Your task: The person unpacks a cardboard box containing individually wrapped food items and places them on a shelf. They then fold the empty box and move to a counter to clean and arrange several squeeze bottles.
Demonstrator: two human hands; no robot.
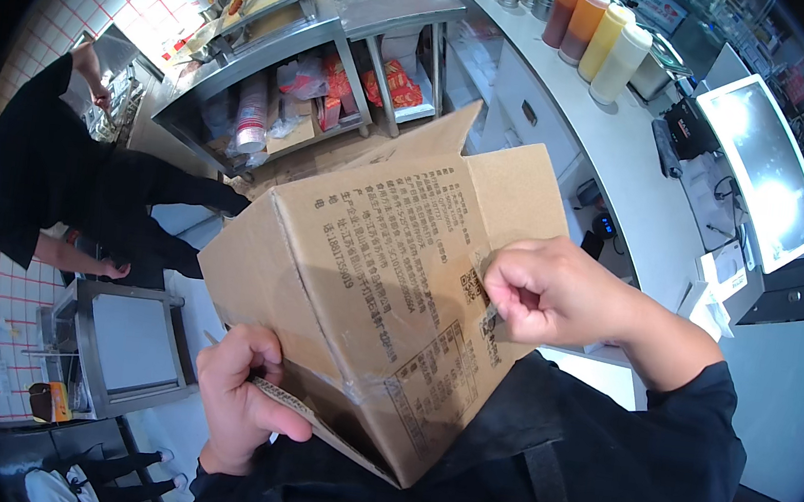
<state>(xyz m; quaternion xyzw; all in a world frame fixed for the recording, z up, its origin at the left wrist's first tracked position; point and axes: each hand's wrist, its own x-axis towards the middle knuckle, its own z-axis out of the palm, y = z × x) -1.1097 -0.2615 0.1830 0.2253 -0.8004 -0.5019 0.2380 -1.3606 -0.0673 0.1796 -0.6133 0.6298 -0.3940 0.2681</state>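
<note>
A cardboard box (370, 277) with printed writing is held tilted against the front of my dark clothing, its flaps spread at both ends. My left hand (244, 389) grips a flap at the lower left, thumb on one face and fingers curled on the other. Clear tape runs along the box's edge and crosses the printed side. My right hand (545, 292) is closed at that side, its fingertips pinching a strip of clear tape (482, 259) at the surface. The inside of the box is mostly hidden.
A counter (604, 147) on the right bears sauce squeeze bottles (604, 37) and a monitor (763, 171). Ahead stands a steel worktable (399, 1); paper cups (252, 118) lie on a shelf. A person in black (86, 181) stands at the left near a steel cabinet (135, 344).
</note>
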